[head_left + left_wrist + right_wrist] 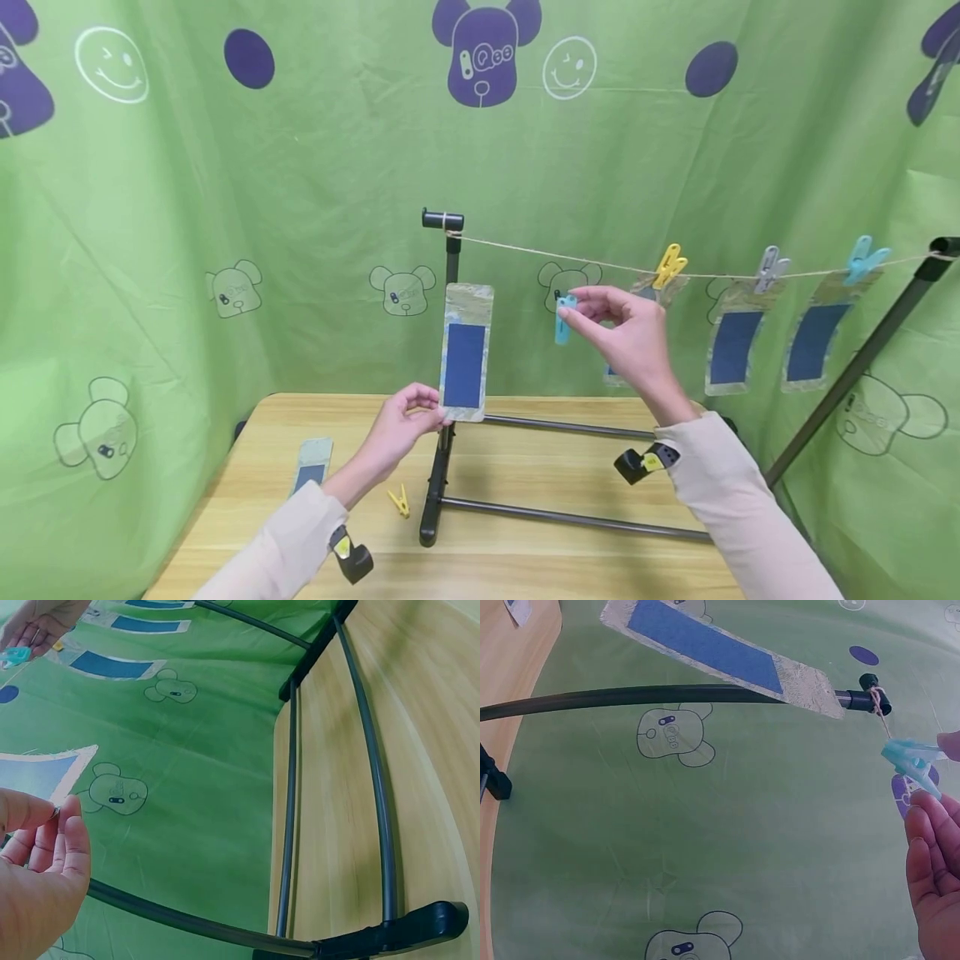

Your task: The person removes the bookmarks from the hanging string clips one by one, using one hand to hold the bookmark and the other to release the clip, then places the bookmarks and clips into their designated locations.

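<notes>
A green curtain (337, 150) with printed bear figures backs the station. A wooden table (540, 475) stands in front of it, bearing a black frame (573, 518). A string (547, 252) runs between the frame's two posts. The right hand (626, 333) is raised below the string, thumb and fingers pinching a light-blue clip (562, 323). The left hand (401, 429) pinches the lower edge of a blue-centred card (465, 362), held upright in front of the left post. Three similar cards hang toward the string's right end, one partly hidden by the right hand; another card (312, 462) lies on the table. A yellow clip (670, 267), a grey clip (771, 268) and a second blue clip (866, 260) grip the hanging cards. A loose yellow clip (401, 502) lies beside the frame's left foot.
</notes>
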`<control>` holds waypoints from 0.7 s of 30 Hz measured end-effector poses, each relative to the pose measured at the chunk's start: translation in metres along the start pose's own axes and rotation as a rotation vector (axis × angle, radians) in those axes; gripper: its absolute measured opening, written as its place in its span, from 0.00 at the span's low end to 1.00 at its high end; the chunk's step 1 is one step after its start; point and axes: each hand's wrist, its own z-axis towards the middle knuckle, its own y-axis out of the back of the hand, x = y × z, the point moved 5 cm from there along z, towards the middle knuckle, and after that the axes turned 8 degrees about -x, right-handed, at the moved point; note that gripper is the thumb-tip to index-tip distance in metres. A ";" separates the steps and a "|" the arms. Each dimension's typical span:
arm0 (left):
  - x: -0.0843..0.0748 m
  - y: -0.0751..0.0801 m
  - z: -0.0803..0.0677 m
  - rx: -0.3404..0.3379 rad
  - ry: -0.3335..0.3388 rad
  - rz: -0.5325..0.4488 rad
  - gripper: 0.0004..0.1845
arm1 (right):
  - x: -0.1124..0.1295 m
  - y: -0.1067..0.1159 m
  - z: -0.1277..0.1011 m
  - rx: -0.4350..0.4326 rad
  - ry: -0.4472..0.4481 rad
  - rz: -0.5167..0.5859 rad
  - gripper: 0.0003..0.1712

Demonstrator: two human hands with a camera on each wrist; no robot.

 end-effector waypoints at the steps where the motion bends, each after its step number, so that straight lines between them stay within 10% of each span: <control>1: 0.000 0.001 0.000 -0.006 0.003 0.003 0.12 | -0.001 -0.001 -0.001 0.003 -0.002 0.002 0.18; 21: 0.003 0.024 -0.014 -0.065 0.028 0.008 0.12 | -0.010 -0.010 -0.016 0.005 -0.016 0.043 0.19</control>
